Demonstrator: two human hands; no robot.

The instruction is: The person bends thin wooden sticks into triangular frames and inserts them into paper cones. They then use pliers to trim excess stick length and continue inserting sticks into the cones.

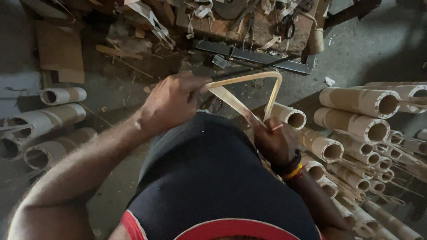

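Note:
A thin pale bamboo strip (249, 79) is bent into a rough triangle in front of my chest. My left hand (171, 101) grips one end of the strip near its upper left corner. My right hand (274, 141), with red, yellow and black bands at the wrist, pinches the lower corner where the strip's two legs meet. Both hands are held above my dark shirt (209, 178) with red trim.
Cut bamboo tubes (356, 102) lie stacked at the right, and more bamboo tubes (49, 115) lie at the left. A wooden workbench (249, 26) littered with shavings, strips and scissors (287, 26) stands ahead. Cardboard pieces (60, 49) rest on the grey floor.

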